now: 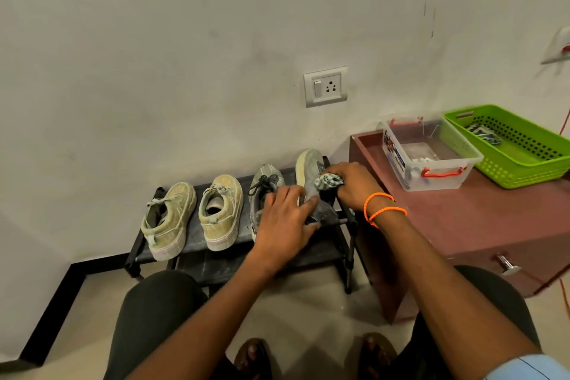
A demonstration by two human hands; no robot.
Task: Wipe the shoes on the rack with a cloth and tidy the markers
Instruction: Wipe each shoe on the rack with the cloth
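Observation:
A low black shoe rack (191, 222) stands against the wall with two beige sneakers (168, 219) (220, 210) on its left half and two grey sneakers on its right half. The right grey sneaker (308, 173) is tipped onto its side, sole facing left. My left hand (285, 219) grips this shoe at its heel end, beside the upright grey sneaker (265, 185). My right hand (351, 183) holds a bunched grey-white cloth (327, 181) pressed against the tipped shoe's upper. No markers can be made out clearly.
A reddish-brown cabinet (462, 225) stands right of the rack. On it sit a clear plastic box (428, 157) with red handles and a green perforated basket (509, 148) holding a patterned cloth. A wall socket (326, 86) is above the rack. My knees and sandalled feet are below.

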